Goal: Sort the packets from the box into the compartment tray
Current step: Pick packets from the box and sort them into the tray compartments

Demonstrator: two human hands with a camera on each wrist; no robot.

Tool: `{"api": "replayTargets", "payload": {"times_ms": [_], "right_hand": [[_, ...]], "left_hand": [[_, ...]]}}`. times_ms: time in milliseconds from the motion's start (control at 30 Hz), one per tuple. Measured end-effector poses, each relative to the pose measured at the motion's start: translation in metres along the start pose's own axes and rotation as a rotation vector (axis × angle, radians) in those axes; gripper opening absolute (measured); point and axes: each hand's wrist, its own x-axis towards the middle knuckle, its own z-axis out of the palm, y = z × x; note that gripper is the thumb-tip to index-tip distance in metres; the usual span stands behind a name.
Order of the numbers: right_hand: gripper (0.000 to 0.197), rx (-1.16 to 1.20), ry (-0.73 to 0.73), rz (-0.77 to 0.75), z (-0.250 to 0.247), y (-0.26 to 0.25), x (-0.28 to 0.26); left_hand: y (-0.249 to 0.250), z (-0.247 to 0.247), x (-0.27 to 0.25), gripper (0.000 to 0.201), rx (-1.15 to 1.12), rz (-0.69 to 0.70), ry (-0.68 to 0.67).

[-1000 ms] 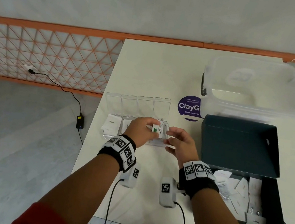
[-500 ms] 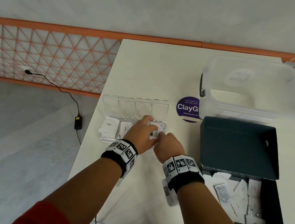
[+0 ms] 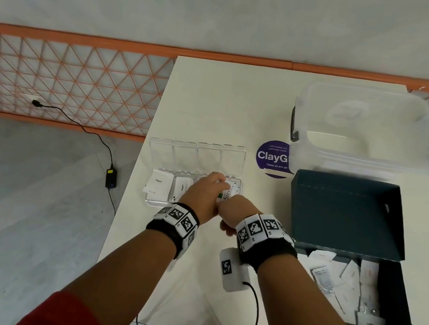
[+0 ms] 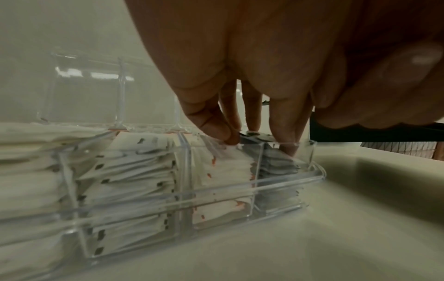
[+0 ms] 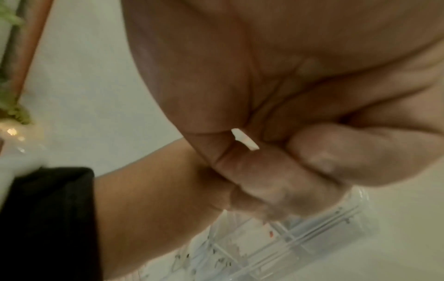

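Observation:
The clear compartment tray (image 3: 152, 203) lies on the white table with its lids open, each compartment stacked with packets (image 4: 134, 167). A white-and-green Stevia packet (image 3: 226, 194) sits over the rightmost compartment. My left hand (image 3: 217, 182) reaches down from above, its thumb and fingers (image 4: 288, 133) closed around the packet's far part. My right hand (image 3: 224, 206) is curled at the packet's near end, and a white sliver (image 5: 245, 139) shows pinched between thumb and forefinger. The dark open box (image 3: 405, 322) at the right holds several loose packets (image 3: 353, 273).
A large clear plastic tub (image 3: 369, 131) stands behind the box, with a purple round sticker (image 3: 272, 158) beside it. The tray sits near the table's left edge. On the floor to the left lie a charger and cable (image 3: 110, 182) below an orange railing (image 3: 65, 80).
Both hands have lowered the Stevia packet onto the tray's rightmost compartment. The right hand moved left against the left hand and curled over the packet's near end.

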Motion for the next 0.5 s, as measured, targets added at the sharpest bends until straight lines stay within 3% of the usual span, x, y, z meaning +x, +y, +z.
{"api": "replayTargets", "payload": {"times_ms": [200,500], "right_hand": [[0.020,0.204,-0.060,-0.055,-0.016,0.012,-0.005],[0.025,0.355,0.102,-0.114,-0.028,0.029,-0.003]], "left_hand": [[-0.007,0.003,0.001,0.041,-0.013,-0.016,0.035],[-0.002,-0.002,0.002,0.043,0.060,0.027,0.061]]}}
